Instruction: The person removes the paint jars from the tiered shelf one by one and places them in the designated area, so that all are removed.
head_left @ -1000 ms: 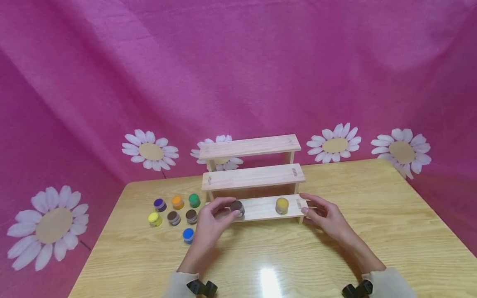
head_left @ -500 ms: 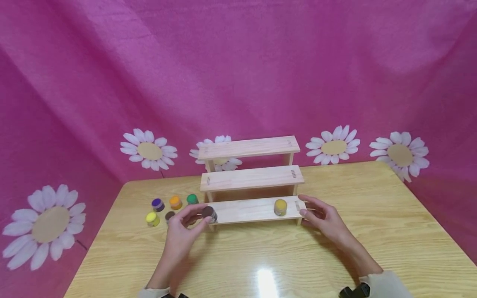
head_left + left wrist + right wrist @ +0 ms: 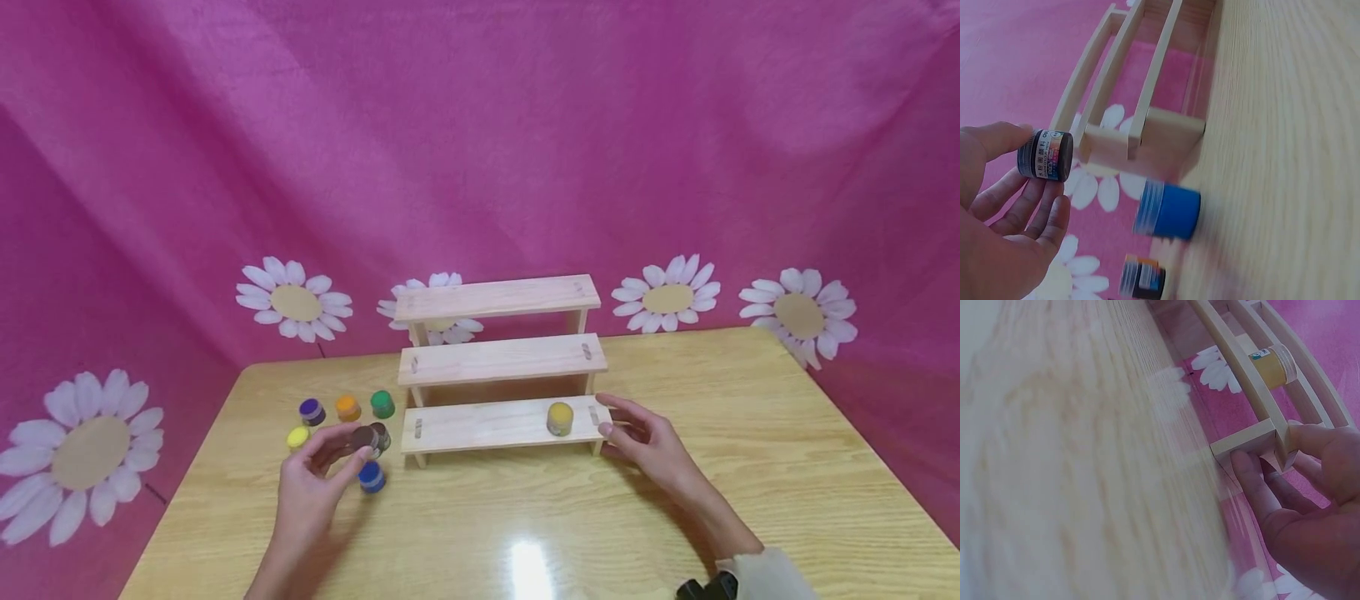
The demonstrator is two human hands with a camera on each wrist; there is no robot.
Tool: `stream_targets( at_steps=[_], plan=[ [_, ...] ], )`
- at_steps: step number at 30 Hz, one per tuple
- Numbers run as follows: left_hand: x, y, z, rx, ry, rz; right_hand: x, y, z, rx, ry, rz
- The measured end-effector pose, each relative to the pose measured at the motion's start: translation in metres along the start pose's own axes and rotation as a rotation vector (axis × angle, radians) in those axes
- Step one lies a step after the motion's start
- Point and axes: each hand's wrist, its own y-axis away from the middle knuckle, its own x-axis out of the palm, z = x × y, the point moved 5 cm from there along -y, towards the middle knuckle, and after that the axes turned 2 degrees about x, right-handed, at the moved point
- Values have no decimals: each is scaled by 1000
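My left hand [image 3: 309, 492] pinches a small paint jar with a dark brown lid [image 3: 1045, 155] between thumb and fingers. It is over the left of the table, overlapping another brown-lidded jar [image 3: 383, 435] in the head view. A three-tier wooden stand [image 3: 480, 426] is in the middle. At the right end of its lowest tier, my right hand [image 3: 654, 450] grips the board, thumb above and fingers against the side support [image 3: 1244, 440]. On that tier, near the right end, stands an ochre-yellow paint jar [image 3: 559, 418].
Around the left hand stand purple [image 3: 312, 411], orange [image 3: 347, 407], green [image 3: 382, 404], yellow [image 3: 297, 437] and blue [image 3: 371, 477] paint jars. A pink cloth with daisies [image 3: 480, 150] hangs behind the wooden table [image 3: 600, 517].
My left hand has carried the brown-lidded jar leftward, from above the lowest tier to the group of jars on the table. My right hand has stayed at the stand's end.
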Motion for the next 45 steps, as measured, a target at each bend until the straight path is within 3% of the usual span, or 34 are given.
stream_targets(
  at_steps=[6, 15, 21, 27, 40, 45],
  plan=[
    [-17, 2, 5, -13, 17, -45, 0, 0, 1, -1, 20, 0],
    [-35, 12, 25, -132, 70, -89, -2, 0, 2, 4, 24, -7],
    [-49, 20, 39, -200, -24, -126, 2, 1, 0, 9, 3, 4],
    [-52, 16, 52, -277, -153, -45, 1, 2, 0, 7, 9, -6],
    [-51, 10, 62, -318, -231, 41, 0, 1, -1, 18, 29, -3],
    [-48, 9, 61, -309, -203, 51, -1, 0, 0, 9, 42, 1]
  ],
)
